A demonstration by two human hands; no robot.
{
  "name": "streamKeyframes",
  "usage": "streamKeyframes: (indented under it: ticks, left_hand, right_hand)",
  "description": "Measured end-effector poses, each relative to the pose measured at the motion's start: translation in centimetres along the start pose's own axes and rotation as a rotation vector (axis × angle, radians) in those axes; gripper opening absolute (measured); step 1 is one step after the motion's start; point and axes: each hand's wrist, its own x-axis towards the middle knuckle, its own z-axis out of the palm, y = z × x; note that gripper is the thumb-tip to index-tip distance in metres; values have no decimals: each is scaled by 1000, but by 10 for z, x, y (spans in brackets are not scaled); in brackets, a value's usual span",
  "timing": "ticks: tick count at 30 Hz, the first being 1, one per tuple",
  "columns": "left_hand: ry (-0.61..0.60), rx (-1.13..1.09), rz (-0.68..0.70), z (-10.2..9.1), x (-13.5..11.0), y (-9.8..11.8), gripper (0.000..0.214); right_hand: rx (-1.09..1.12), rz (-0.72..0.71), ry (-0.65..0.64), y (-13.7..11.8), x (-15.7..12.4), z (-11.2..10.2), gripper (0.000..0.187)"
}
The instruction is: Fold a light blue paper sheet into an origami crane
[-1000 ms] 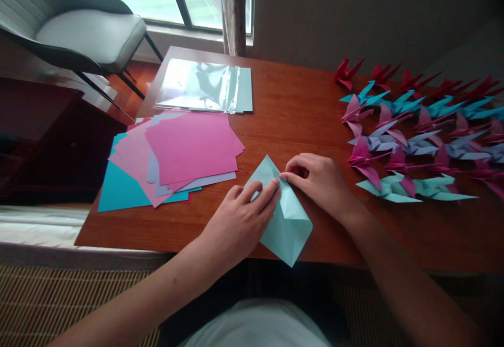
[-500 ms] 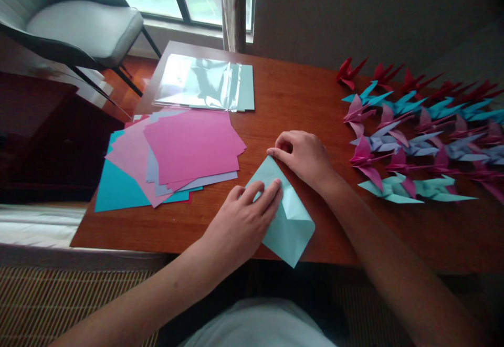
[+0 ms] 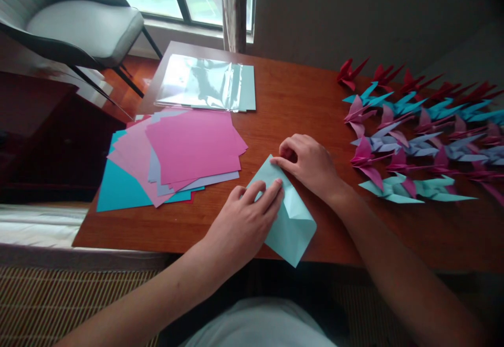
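Observation:
A sheet of mint-green origami paper (image 3: pixel 293 237), folded over, lies at the table's front edge with one corner toward me, past the edge. My left hand (image 3: pixel 248 213) rests on its left part, fingers stretched out and pressing it down; they hide some of the middle. At the far corner, my right hand (image 3: pixel 309 163) has thumb and curled forefinger pinched together on the paper's right edge. The near right side of the fold bulges up in a soft curve, not pressed flat.
Loose pink, lilac and blue paper sheets (image 3: pixel 197 147) lie fanned out at left. Behind them is a clear packet of pale green paper (image 3: pixel 205 82). Rows of folded paper cranes (image 3: pixel 397 187) stand at right on the wooden table (image 3: pixel 291 90). A chair (image 3: pixel 86 27) is beyond, by the window.
My right hand has slid slightly from the far corner down along the paper's right edge. The left hand stays pressed on the paper.

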Motion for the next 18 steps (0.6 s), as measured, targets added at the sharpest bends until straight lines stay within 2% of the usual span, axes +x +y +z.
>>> streamKeyframes:
  ticks: [10, 15, 18]
  left_hand:
    - [10, -6, 2, 0, 0, -1, 49]
    - [-2, -9, 2, 0, 0, -1, 51]
    - [-4, -10, 3, 0, 0, 0, 51]
  right_hand:
    - [19, -103, -131, 17, -38, -20, 26]
    - [30, -126, -202, 22, -41, -27, 24]
    - [5, -87, -188, 19, -36, -26, 24]
